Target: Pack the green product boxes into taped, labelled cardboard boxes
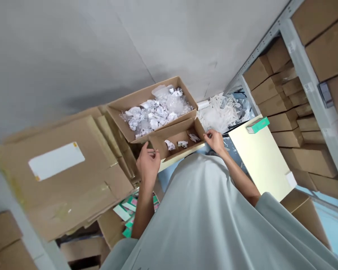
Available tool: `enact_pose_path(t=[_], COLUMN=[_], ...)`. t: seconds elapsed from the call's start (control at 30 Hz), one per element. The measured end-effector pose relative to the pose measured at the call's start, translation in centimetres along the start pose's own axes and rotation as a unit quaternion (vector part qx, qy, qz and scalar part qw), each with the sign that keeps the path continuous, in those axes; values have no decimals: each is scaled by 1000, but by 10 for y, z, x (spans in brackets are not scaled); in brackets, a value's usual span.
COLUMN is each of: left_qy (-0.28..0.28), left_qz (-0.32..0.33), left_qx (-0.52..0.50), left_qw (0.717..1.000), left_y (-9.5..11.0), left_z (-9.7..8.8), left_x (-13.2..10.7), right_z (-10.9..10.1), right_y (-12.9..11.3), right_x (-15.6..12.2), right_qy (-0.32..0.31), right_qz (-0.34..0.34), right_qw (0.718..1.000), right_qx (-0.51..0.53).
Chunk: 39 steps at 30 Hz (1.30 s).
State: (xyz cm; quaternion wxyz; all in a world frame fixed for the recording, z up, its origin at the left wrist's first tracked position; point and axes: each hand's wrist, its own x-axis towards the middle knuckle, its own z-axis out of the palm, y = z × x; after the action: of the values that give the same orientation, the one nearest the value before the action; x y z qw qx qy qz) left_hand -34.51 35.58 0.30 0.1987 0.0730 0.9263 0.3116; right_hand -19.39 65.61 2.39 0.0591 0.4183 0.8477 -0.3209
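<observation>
My left hand is curled in a pinch at the near left corner of a small open cardboard box; what its fingers hold is too small to name. My right hand grips the box's right end flap. Inside the small box lie three crumpled white scraps. Right behind it stands a larger open cardboard box filled with crumpled white paper and clear plastic. My grey shirt fills the lower middle of the view.
A big flattened carton with a white label lies at the left. A heap of white plastic pieces sits behind my right hand. A pale board carries a green packet. Shelves of brown cartons stand at the right.
</observation>
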Motion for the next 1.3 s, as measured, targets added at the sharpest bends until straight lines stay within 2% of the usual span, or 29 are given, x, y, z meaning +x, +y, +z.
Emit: enact_pose_path(t=[0.07,0.13,0.3,0.4,0.53,0.73,0.83,0.97,1.13,1.3], left_qy=[-11,-34,-131,-179,-235,-308,-344,-379,-397,-421], left_qz=[35,79,224,307,375,435,449,457,438,384], left_qx=[1,0,12,19,31,49,49,47,70,61], left_qw=[999,996,966,934,896,845,824,804,804,820], left_y=[18,43,130,189,260,338,366,394,412,415], left_z=[3,15,71,115,183,294,333,366,401,428], left_x=[3,5,-3,-21,-62,-132,-154,-170,-172,-165], right_z=[-18,-39,-93,-121,-153,-191,-202,-203,-190,-183], right_y=[14,36,113,166,235,325,358,382,392,392], right_x=[-6,-18,-71,-113,-166,-226,-250,-269,-270,-267], right_qy=[31,62,160,222,278,340,361,387,405,406], right_qz=[13,37,131,192,267,356,388,412,432,459], right_qw=[999,996,971,943,902,846,824,799,774,754], right_qx=[26,51,120,158,192,205,202,207,224,238])
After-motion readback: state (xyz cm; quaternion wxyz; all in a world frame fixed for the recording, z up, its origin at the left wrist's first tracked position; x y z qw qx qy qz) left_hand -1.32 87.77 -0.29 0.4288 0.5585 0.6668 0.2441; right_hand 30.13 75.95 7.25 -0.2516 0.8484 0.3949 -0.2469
